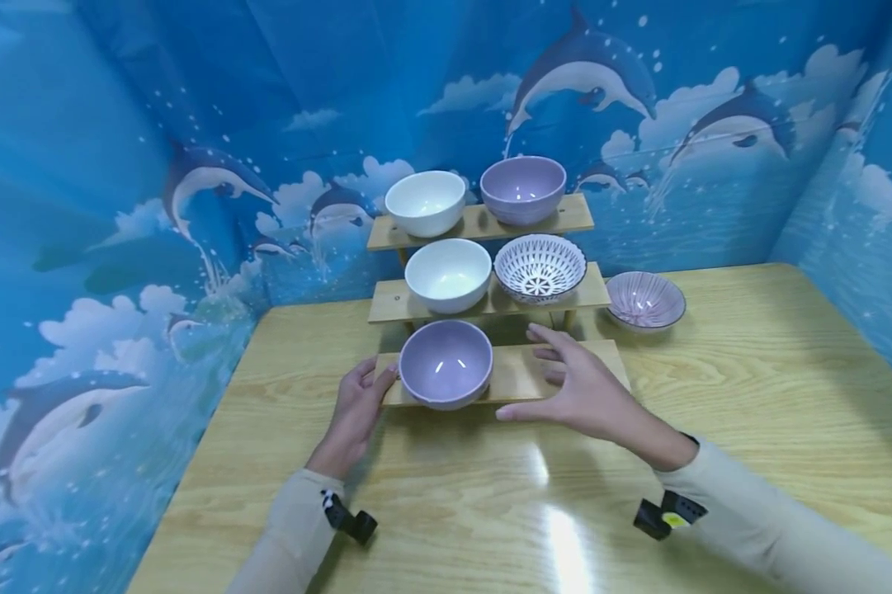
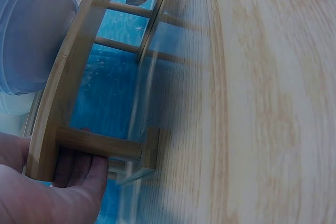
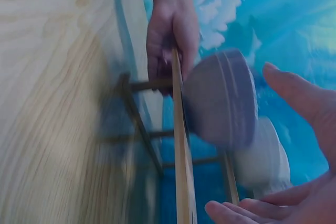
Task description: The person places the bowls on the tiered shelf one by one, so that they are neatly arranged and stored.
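A three-tier wooden rack (image 1: 520,373) carries bowls on its steps. My left hand (image 1: 358,406) grips the left end of the lowest step, thumb on top and fingers beneath, as the left wrist view shows. A plain purple bowl (image 1: 446,363) sits on the left half of that step, close to my left thumb. To its right hovers my right hand (image 1: 575,388), thumb and fingers spread wide apart, holding nothing. In the right wrist view the purple bowl (image 3: 220,98) stands apart from the right fingers.
The middle step holds a white bowl (image 1: 449,276) and a black-and-white patterned bowl (image 1: 540,268). On the top step are another white bowl (image 1: 426,204) and a purple bowl (image 1: 523,190). A striped purple bowl (image 1: 645,300) rests on the table (image 1: 750,396), right of the rack.
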`<state>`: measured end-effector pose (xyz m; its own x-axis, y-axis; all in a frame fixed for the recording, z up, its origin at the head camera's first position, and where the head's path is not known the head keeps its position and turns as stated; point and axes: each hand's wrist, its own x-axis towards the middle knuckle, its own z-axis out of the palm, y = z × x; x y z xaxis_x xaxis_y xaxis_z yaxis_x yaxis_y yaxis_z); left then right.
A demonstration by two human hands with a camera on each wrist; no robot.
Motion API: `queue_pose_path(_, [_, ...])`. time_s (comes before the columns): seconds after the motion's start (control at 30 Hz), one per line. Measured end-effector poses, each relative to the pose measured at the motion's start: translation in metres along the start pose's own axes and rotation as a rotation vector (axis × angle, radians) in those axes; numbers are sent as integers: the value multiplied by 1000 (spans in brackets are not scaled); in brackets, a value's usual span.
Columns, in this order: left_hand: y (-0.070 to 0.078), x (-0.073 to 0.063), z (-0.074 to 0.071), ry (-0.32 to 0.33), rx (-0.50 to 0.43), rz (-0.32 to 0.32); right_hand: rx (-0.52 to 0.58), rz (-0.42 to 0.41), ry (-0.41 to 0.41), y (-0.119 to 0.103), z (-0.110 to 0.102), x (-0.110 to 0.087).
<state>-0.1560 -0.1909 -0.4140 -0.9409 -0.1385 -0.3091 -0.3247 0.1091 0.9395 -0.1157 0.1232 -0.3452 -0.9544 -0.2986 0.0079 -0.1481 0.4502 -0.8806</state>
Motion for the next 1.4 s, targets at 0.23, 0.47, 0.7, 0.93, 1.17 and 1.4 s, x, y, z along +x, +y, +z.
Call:
queue_pose_path(0.23, [-2,1,0,0,-6,8,3,95,89,24,-45,-27])
queue_pose_path(0.47, [-1,1,-1,-1,-8,1,-56,202,215,62,-90,-37])
queue_pose_path(0.7, [-1,1,-1,-10,-12,7,-146,282,283,97,-117,-28])
queue_pose_path(0.93, [-1,2,-1,-20,-7,9,-227,324,304,119,-125,-7])
queue_pose_path(1.17, [-1,2,-2,-23,-5,9,-243,341,336,132,-123,23])
queue_pose_path(1.4, [-1,0,-1,-22,-14,18,-170,288,367,144,-118,42])
